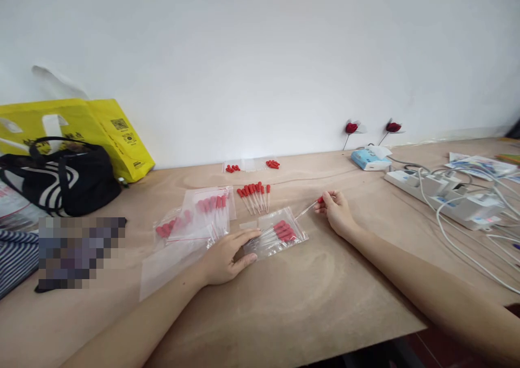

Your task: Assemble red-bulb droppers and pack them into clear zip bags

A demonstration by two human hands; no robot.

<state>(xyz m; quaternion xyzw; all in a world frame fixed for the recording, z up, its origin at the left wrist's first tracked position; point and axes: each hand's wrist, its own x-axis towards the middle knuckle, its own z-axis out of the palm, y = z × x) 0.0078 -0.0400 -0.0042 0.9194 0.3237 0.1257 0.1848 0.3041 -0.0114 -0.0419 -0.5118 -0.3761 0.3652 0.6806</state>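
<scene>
My right hand [335,214] pinches a dropper [309,209] by its red bulb. Its clear tip points left and reaches the right end of a clear plastic bag [264,251]; whether the tip is inside, I cannot tell. In that bag lie several droppers [285,231], red bulbs to the right. My left hand [229,255] holds the bag's left end, thumb and fingers apart across it. Behind the bag, several loose droppers [254,194] lie fanned on the table. Left of them are more bags [190,199] with red-bulbed droppers inside, partly overlapping.
Another bag [252,165] of droppers lies by the wall. On the left stand a yellow bag [122,140] and a black bag [89,178]. At the right are a tissue pack [370,159] and a power strip [441,200] with tangled cables. The wooden table's [309,319] front edge is near.
</scene>
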